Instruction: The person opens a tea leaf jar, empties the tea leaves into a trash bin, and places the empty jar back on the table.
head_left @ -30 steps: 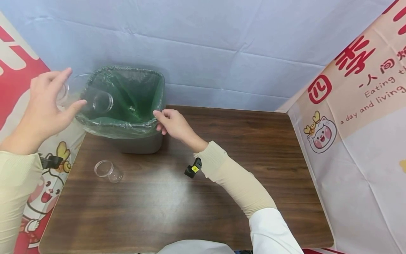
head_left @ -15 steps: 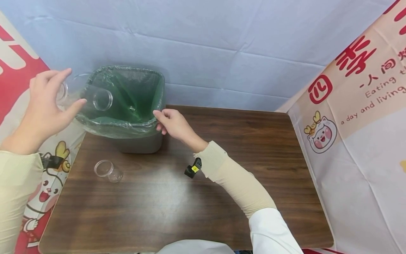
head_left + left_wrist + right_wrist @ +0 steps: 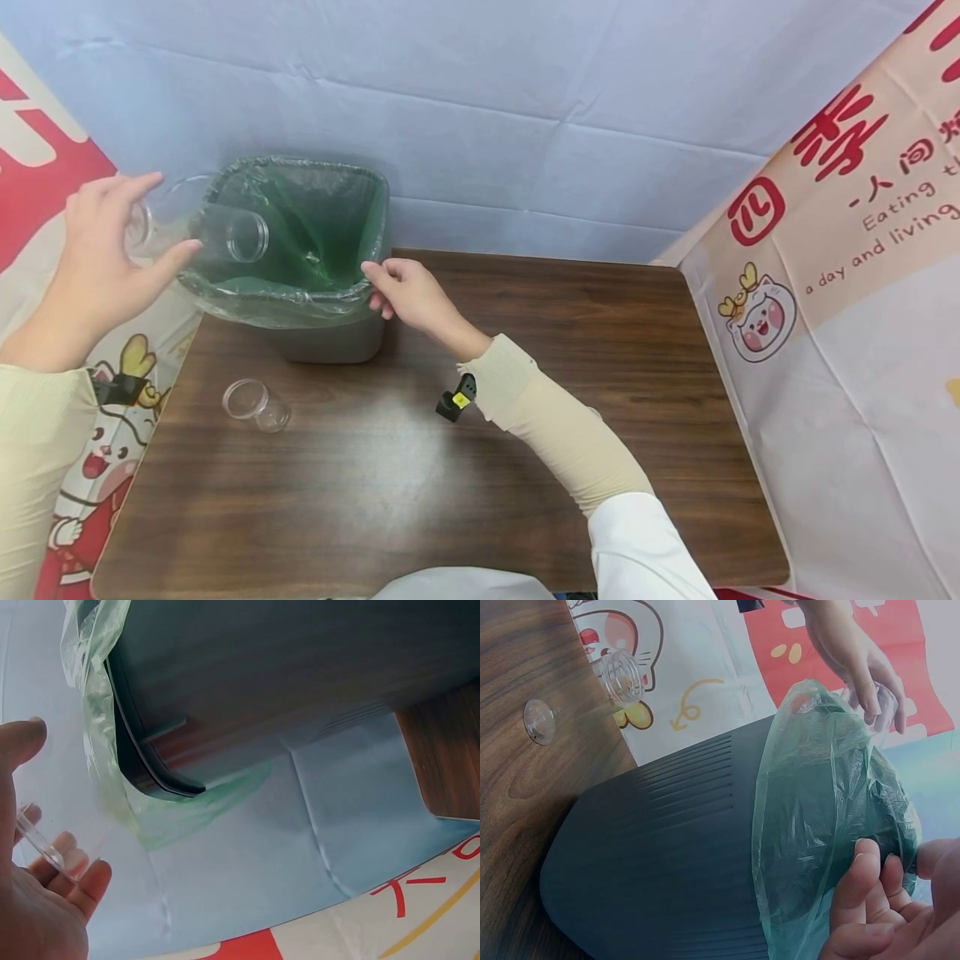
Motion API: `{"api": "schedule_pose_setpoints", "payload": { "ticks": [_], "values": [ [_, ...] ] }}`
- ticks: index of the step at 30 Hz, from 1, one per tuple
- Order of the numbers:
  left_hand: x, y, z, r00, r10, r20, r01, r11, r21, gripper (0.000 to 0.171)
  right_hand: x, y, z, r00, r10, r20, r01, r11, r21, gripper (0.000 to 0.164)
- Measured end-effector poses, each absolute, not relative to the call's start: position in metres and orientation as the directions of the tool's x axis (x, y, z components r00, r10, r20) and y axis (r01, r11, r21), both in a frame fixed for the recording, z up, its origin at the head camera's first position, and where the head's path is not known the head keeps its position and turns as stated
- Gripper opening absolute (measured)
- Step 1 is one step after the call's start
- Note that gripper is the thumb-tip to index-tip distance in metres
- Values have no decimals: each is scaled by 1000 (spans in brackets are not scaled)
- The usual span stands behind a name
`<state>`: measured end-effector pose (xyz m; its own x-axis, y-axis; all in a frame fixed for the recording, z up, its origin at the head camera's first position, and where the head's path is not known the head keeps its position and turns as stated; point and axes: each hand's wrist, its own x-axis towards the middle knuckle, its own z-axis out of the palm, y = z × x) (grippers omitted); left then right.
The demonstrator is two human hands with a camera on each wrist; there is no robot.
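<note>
A grey waste bin (image 3: pixel 333 343) stands at the table's back left, lined with a thin green bin liner (image 3: pixel 255 307) folded over its rim. At the bin's left side my left hand (image 3: pixel 101 250) holds a clear jar (image 3: pixel 247 237) between spread thumb and fingers. It lies sideways across the rim in the head view; the left wrist view shows only a thin clear edge of it among the fingers. My right hand (image 3: pixel 412 292) pinches the liner at the bin's front right corner. A second clear jar (image 3: pixel 257 405) stands upright on the table in front of the bin.
The brown wooden table (image 3: pixel 525 500) has the bin near its back left corner. A pale cloth wall (image 3: pixel 480 108) rises behind it. Printed cloths border both sides, with red lettering on the right one (image 3: pixel 832 250).
My left hand has shifted slightly left and down, the jar's near end moving with it. The right hand, liner, bin and standing jar keep their places.
</note>
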<state>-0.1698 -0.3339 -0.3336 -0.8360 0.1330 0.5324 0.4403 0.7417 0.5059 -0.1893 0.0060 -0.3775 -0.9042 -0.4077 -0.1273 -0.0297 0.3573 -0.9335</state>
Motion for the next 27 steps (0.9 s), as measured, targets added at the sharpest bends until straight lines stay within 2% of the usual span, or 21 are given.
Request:
{"api": "schedule_pose_setpoints", "payload": {
  "ticks": [4, 11, 18, 27],
  "values": [
    [-171, -337, -337, -814, 141, 564, 465, 740, 486, 75, -189, 6, -378, -903, -412, -124, -32, 352, -936, 41],
    [-166, -339, -337, -862, 90, 499, 369, 786, 496, 80, -189, 6, -378, -905, -410, -118, -38, 352, -935, 41],
    [-166, -340, -334, -865, 96, 493, 364, 795, 485, 87, -190, 6, -378, -904, -410, -119, -32, 342, -939, 41],
    [-165, -342, -335, -876, 72, 476, 330, 811, 484, 74, -189, 6, -378, -909, -399, -118, -31, 348, -937, 42]
  ]
}}
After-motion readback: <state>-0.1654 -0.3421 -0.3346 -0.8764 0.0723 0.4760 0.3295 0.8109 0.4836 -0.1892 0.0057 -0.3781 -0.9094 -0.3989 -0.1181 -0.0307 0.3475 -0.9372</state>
